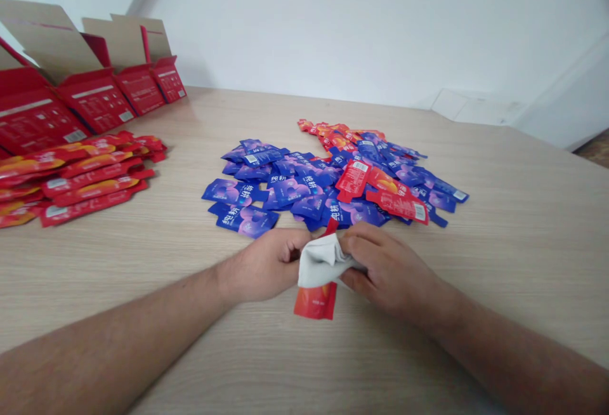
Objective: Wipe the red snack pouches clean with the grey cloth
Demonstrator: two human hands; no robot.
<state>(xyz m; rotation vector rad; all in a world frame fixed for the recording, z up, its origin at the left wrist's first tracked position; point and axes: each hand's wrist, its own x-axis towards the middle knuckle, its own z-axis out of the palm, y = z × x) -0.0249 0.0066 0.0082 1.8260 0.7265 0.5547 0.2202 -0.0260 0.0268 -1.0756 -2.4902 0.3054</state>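
Observation:
Near the middle of the table a red and orange pouch (314, 303) is held up between my hands. A pale grey cloth (320, 259) covers its middle, so only its lower end and a red tip at the top show. My right hand (387, 269) is closed on the cloth, thumb below and fingers above. From the left side, my left hand (269, 264) grips the pouch with curled fingers, partly hidden behind the cloth. Just beyond both hands lies a loose heap of blue pouches (295, 190), mixed with red pouches (398, 204).
At the left, red pouches (90, 177) are stacked in layers. Behind them stands a row of red cardboard boxes (98, 99) with their flaps up. A white wall (361, 28) bounds the table (228, 351) at the back. A white flat object (476, 109) lies at the back right.

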